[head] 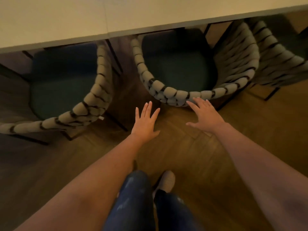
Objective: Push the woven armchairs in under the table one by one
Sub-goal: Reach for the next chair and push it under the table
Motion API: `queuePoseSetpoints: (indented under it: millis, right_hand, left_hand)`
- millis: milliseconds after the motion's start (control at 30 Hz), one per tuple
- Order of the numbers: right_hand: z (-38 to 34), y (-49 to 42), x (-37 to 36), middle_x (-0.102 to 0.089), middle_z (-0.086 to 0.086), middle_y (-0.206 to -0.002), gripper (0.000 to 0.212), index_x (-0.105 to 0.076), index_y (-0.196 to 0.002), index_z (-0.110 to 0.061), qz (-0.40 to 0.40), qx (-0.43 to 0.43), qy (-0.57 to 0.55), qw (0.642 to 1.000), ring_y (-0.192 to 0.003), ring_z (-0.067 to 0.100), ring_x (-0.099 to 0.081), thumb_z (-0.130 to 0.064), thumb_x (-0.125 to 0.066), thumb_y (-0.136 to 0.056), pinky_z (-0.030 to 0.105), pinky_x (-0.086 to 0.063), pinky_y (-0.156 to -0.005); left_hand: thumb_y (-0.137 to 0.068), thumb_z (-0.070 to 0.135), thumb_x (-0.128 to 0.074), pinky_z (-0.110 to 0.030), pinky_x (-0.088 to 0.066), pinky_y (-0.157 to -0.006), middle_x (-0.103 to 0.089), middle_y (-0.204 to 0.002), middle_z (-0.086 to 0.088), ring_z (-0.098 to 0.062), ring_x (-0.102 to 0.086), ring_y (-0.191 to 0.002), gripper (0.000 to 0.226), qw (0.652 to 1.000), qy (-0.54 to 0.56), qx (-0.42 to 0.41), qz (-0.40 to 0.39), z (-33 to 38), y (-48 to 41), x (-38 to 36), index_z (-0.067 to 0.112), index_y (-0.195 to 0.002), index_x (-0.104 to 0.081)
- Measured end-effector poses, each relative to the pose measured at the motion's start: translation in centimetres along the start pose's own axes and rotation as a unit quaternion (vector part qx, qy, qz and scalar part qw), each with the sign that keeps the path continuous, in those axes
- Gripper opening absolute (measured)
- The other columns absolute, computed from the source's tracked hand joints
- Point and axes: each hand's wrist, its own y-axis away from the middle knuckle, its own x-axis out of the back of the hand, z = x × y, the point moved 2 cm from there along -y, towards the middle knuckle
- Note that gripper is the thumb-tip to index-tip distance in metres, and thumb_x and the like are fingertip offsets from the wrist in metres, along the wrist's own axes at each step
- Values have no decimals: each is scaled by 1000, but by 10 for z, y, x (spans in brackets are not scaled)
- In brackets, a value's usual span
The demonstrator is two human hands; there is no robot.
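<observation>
Three woven armchairs with thick grey rope backs and dark seats stand along the pale table (66, 22). The middle armchair (173, 94) sits partly under the table edge. My right hand (204, 114) is spread flat, fingertips at the rear of its woven back. My left hand (145, 121) is spread with fingers apart, just short of that back, holding nothing. The left armchair (93, 97) stands further out from the table. The right armchair (275, 54) is tucked further in, partly cut off by the frame.
A wooden herringbone floor (225, 172) lies beneath me. My legs in dark jeans (133, 197) and a light shoe (167, 180) are at the bottom centre. Thin black chair legs (116, 120) stick out between the left and middle armchairs.
</observation>
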Motion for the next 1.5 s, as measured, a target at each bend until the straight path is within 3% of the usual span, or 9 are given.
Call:
queuePoseSetpoints:
  millis: [200,367,467,533,667,767,833,1000,1500]
  right_hand:
    - [75,-25,13,-11,4,-162,95,-15,-155,-27,-4,1,7,1000,-149,24,-8,-47,-72,-81,44,-8,-122]
    - [133,-65,26,-29,5,-157,86,-21,-153,-26,-54,-16,62,996,-147,26,-18,-33,-72,-84,50,-9,-121]
    - [166,-85,32,-45,2,-146,70,-34,-147,-29,-70,6,70,995,-140,24,-33,-24,-68,-86,52,-10,-120]
    - [184,-95,39,-50,1,-139,62,-40,-142,-32,-79,15,76,994,-135,23,-40,-23,-66,-87,51,-10,-120]
    - [207,-106,50,-48,-2,-142,55,-44,-139,-36,-106,54,137,983,-139,26,-34,-22,-63,-89,54,-11,-119]
    - [222,-111,53,-59,-1,-129,44,-53,-131,-35,-105,77,145,981,-123,23,-49,-19,-61,-91,47,-34,-110]
    - [224,-112,52,-63,-2,-119,40,-58,-126,-34,-96,73,121,985,-113,22,-55,-19,-63,-89,44,-41,-103]
    - [223,-97,39,-62,-2,-116,38,-60,-123,-35,-90,78,120,986,-109,22,-54,-23,-65,-88,43,-41,-101]
    - [217,-46,18,-57,0,-122,38,-56,-129,-34,-119,115,143,976,-115,23,-49,-22,-58,-93,41,-35,-104]
  left_hand:
    - [-88,49,-62,-56,4,-118,13,-161,-11,-31,15,-147,97,999,-32,-20,5,52,-64,30,25,-155,4]
    - [-87,44,-65,-56,-1,-118,-28,-155,-11,-33,-13,-148,86,993,-106,-45,-29,75,-130,50,21,-154,-15]
    - [-88,37,-64,-50,-27,-115,-56,-130,-6,-26,-51,-124,55,993,-80,-40,-80,88,-162,58,21,-137,-45]
    - [-89,33,-62,-45,-41,-104,-61,-116,-2,-21,-59,-106,42,991,-75,-28,-109,96,-175,60,24,-129,-50]
    - [-89,32,-60,-49,-38,-101,-63,-109,1,-22,-59,-105,41,988,-86,8,-125,105,-182,53,31,-129,-51]
    - [-88,34,-59,-48,-37,-100,-63,-106,1,-22,-59,-103,35,989,-89,36,-115,105,-183,48,32,-123,-55]
    - [-88,33,-57,-48,-36,-101,-64,-102,3,-21,-59,-101,31,990,-83,47,-107,106,-181,47,31,-119,-58]
    - [-89,31,-57,-52,-30,-106,-64,-103,4,-21,-59,-104,30,990,-53,73,-107,118,-163,41,33,-118,-58]
    - [-91,34,-55,-46,-31,-106,-64,-108,5,-20,-59,-107,30,985,-69,88,-128,147,-96,21,33,-121,-58]
